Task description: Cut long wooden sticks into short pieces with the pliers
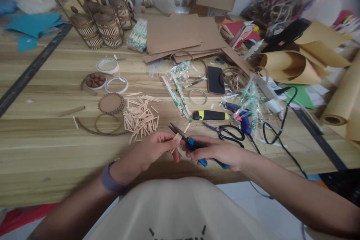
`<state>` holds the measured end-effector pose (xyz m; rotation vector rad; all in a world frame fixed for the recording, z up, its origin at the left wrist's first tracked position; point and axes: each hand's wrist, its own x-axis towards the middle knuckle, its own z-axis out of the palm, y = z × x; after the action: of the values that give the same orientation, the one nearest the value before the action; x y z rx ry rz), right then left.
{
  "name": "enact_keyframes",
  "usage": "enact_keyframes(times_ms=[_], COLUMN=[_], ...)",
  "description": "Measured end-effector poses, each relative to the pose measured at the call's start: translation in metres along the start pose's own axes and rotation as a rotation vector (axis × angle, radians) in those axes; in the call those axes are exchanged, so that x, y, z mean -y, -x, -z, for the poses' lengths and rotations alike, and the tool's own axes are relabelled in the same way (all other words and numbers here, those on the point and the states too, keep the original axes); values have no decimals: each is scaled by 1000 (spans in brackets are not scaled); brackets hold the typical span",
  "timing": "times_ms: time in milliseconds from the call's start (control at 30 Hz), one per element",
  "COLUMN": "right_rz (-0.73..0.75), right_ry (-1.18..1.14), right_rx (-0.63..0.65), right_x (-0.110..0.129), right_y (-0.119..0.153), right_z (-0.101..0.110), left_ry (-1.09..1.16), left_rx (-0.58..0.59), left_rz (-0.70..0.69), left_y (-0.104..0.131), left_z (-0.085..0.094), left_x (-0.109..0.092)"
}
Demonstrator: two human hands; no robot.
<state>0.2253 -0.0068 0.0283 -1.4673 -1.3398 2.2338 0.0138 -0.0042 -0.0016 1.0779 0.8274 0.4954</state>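
Note:
Near the table's front edge, my left hand (161,148) pinches a few thin wooden sticks (176,138) between thumb and fingers. My right hand (215,150) is wrapped round the blue and black handles of a pair of scissors (194,143). The scissor blades point up and left, parted, beside the held sticks. One light stick slants up to the right past the blades. A loose heap of short cut sticks (142,119) lies just beyond my left hand. Two paper-wrapped bundles of chopsticks (176,95) rest farther up the table.
A yellow-black cutter (210,115), black-handled scissors (230,132), a blue glue gun (245,123) and a phone (216,80) lie at right. Tape rolls (107,66) and a cardboard disc (111,103) are left. Cardboard sheets (174,33) and woven lanterns (108,26) stand behind.

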Motion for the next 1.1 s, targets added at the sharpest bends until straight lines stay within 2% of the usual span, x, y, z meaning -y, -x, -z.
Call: enact_keyframes(times_ms=[167, 367, 467, 567, 633, 767, 933, 1100], right_rz=[46, 122, 131, 140, 135, 93, 64, 60], right_ry=[4, 111, 143, 162, 130, 31, -46, -48], right_rx=[-18, -57, -78, -113, -93, -14, 22, 28], right_x=[-8, -15, -17, -18, -17, -12, -8, -9], right_y=[-6, -9, -10, -11, -12, -10, -8, -11], right_z=[-1, -2, -3, -5, -6, -5, -5, -6], left_ry=[36, 25, -109, -314, -378, -282, -40, -41], left_rx=[-7, 7, 8, -43, -67, -30, -18, -21], left_rz=[30, 42, 24, 23, 30, 41, 68, 54], left_y=[0, -1, 1, 3, 4, 6, 5, 4], left_z=[0, 2, 5, 5, 4, 4, 3, 3], left_x=[-1, -1, 1, -1, -5, -8, 2, 4])
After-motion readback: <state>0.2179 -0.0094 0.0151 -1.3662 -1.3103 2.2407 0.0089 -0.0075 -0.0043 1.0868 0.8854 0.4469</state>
